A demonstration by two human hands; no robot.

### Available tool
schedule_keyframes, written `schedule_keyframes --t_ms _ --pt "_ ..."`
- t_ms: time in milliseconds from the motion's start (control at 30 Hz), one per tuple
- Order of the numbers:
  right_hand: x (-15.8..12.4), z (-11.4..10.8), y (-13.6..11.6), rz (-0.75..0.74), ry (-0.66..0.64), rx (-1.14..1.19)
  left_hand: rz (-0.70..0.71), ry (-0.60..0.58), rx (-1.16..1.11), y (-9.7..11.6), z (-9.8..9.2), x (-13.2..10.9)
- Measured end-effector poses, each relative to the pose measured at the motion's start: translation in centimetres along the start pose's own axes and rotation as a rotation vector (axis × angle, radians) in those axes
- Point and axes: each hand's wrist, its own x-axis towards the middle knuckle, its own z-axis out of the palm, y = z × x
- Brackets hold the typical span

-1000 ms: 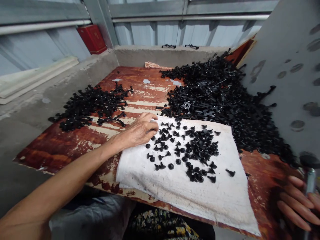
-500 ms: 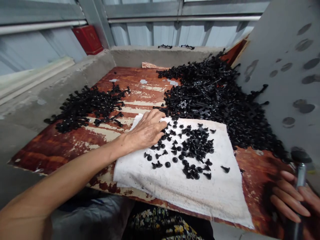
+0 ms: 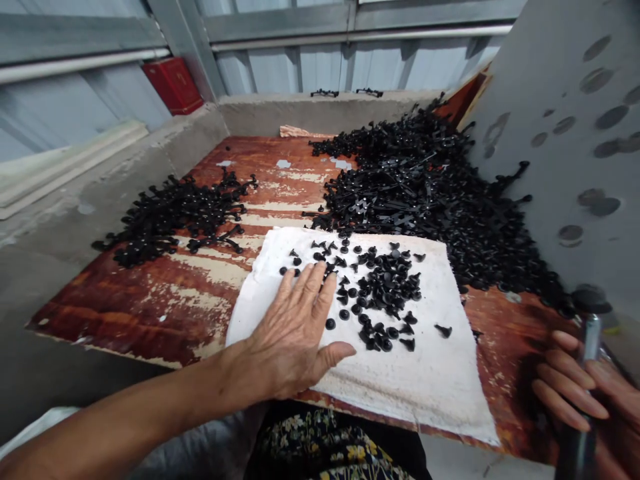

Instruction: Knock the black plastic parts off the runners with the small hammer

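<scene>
My left hand (image 3: 295,327) lies palm down on a white cloth (image 3: 415,393), fingers stretched out and thumb apart. Its fingertips reach the near side of scattered small black mushroom-shaped plugs (image 3: 387,287); whether some lie under the palm is hidden. At the lower right, my right hand (image 3: 575,387) is closed around a tool with a dark handle, a shiny metal shaft (image 3: 593,340) and a round black head. That tool stands roughly upright beside the table's right part, and its lower end runs out of view.
A large heap of black linked parts (image 3: 410,187) covers the back right of the worn red-brown board (image 3: 200,300). A smaller pile of similar parts (image 3: 175,213) lies left. A grey spotted panel (image 3: 560,153) rises at right. A red box (image 3: 173,85) sits on the concrete ledge.
My left hand has come back toward me from the cloth's far left edge and flattened out with fingers spread. Plugs at the cloth's upper left show now. My right hand keeps its hold.
</scene>
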Motion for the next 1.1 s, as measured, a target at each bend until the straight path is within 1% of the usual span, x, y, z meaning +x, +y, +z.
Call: schedule_keyframes --t_ms 67,133,200,333,500,600,733,833,933,1000,1100 --pt "0.0 -0.2 0.0 -0.006 -0.008 -0.004 0.0 -0.063 -0.032 0.9 0.7 0.4" --pt "0.0 -0.4 0.0 -0.014 -0.025 -0.01 0.004 -0.093 -0.052 1.7 1.2 1.2" --pt "0.0 -0.7 0.0 -0.017 -0.042 -0.015 0.02 -0.083 -0.058 2.5 1.5 1.8" --pt "-0.1 -0.9 0.0 -0.014 -0.056 -0.029 0.086 -0.026 -0.066 4.3 1.9 2.4" --pt "-0.3 -0.5 -0.1 -0.024 -0.065 -0.024 0.145 0.011 -0.1 5.9 2.1 3.2" --pt "-0.6 -0.1 -0.1 -0.019 -0.046 -0.016 0.175 -0.03 -0.122 6.4 2.0 4.3" --pt "-0.8 0.1 -0.1 -0.009 -0.047 0.004 0.194 -0.081 -0.155 6.8 1.9 6.5" --pt "-0.8 -0.1 -0.1 -0.013 -0.057 0.006 0.237 -0.115 -0.211 6.9 1.7 8.2" --pt "-0.6 -0.2 -0.1 -0.017 -0.054 0.009 0.291 -0.172 -0.265 6.4 1.0 9.1" --pt "-0.4 -0.3 -0.2 -0.008 -0.053 0.017 0.227 -0.166 -0.249 5.4 0.5 9.3" --pt "-0.2 -0.2 -0.3 0.002 -0.067 0.023 0.017 -0.145 -0.168 3.0 0.1 9.2"
